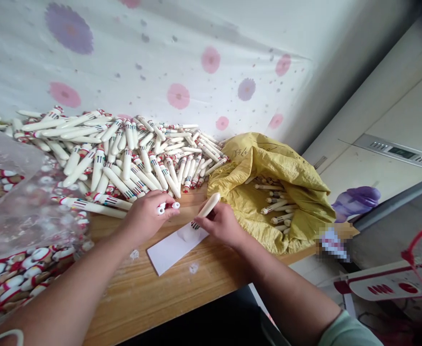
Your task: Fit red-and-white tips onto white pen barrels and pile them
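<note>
My right hand [225,225] is closed around a white multicolour pen [210,205], its rounded end pointing up and its coloured sliders low, over a white card [171,257] on the table. My left hand [149,214] pinches small white round pieces [167,208] with dark centres at its fingertips; I cannot tell exactly what they are. Beyond it spreads a big heap of white multicolour pens [124,154], many with red-and-white tops. A few pens lie just left of my left hand. The yellow woven sack [240,185], its mouth facing me, stands right of my right hand with several pens inside.
Clear plastic bags [12,144] at the left hold many small red, white and brown pieces [27,269]. A flower-patterned sheet [142,62] hangs behind the wooden table [146,307]. To the right are a white appliance [387,139] and a red-rimmed fan [420,250].
</note>
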Action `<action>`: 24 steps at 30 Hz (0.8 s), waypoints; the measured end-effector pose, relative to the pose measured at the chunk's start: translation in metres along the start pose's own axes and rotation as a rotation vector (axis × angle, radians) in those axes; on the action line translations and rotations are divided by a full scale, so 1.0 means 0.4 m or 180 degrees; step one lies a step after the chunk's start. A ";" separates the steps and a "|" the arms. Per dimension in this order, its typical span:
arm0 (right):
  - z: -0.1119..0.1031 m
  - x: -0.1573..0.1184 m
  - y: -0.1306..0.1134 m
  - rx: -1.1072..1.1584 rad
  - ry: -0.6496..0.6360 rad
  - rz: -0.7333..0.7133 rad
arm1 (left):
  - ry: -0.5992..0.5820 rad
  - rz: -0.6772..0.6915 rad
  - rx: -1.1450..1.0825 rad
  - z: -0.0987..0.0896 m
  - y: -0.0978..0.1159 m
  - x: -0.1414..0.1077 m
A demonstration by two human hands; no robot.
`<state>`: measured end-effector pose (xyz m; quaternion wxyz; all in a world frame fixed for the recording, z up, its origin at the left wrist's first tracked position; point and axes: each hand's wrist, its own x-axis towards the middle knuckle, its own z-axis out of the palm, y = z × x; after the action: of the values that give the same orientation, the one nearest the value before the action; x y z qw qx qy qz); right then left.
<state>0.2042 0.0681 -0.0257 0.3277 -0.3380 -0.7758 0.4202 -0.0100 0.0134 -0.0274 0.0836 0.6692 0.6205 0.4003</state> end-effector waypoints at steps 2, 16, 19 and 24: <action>-0.004 0.017 -0.013 0.0967 0.0334 0.0210 | -0.0013 0.0156 -0.0071 0.000 0.002 -0.002; 0.055 0.086 -0.046 0.2220 0.0840 -0.0027 | -0.0202 0.0487 -0.0080 0.008 0.018 -0.014; 0.059 0.074 -0.044 0.1867 0.0767 -0.0208 | -0.0284 0.0339 0.0097 0.004 0.029 -0.013; 0.077 0.063 -0.044 0.1288 0.0744 -0.0760 | -0.0287 0.0151 0.0399 -0.005 0.051 -0.021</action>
<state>0.1614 0.0678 -0.0177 0.5234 -0.2178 -0.6672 0.4832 0.0051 0.0006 -0.0175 0.0599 0.7049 0.6239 0.3319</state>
